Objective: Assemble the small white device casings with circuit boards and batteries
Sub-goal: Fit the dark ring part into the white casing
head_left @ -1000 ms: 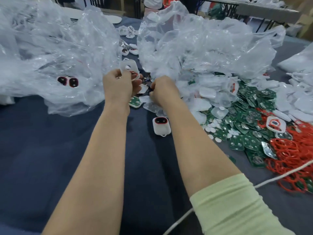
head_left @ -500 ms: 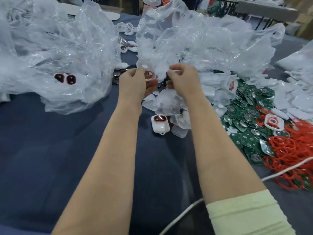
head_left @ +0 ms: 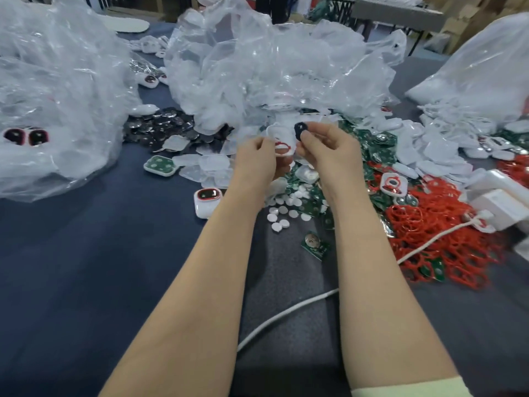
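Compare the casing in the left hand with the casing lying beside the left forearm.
The held casing is gripped by the left hand; the lying casing rests on the cloth. The held casing shows a red ring inside; the lying casing shows a dark window rimmed red. Both are white and rounded.

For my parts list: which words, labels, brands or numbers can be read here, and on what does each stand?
Nothing is readable. Any print on the green circuit boards, the white casing in the left hand, or the dark disc in the right hand is too small or blurred.
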### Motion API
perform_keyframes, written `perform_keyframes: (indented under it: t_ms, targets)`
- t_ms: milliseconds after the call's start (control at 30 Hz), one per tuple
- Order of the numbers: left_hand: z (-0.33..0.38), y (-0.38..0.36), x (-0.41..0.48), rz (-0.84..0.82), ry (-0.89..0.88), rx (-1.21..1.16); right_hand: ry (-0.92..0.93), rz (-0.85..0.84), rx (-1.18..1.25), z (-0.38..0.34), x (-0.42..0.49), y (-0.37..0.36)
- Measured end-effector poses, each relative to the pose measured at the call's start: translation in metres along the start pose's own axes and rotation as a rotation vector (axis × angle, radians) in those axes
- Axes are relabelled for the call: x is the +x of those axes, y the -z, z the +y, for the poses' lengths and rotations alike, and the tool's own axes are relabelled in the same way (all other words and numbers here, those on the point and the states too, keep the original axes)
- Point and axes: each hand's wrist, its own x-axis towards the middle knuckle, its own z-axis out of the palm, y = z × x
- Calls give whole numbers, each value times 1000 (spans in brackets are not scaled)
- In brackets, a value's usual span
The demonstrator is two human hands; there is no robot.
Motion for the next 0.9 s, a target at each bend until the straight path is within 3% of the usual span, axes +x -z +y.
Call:
perform_keyframes:
  t_ms: [200,500,767,900]
  targets:
    - [-3,1,4,-14,55,-122,140,1,-321,0,0,-4]
    - [-5,1,3,-41,-13,-143,119,16,-333,0,-2,-7]
    - [-6,1,3,-66,-54,-153,285,-85,-547,6,-6,-13]
    - [-9,2,2,-60,-96,-41,319,-93,-616,6,-6,-13]
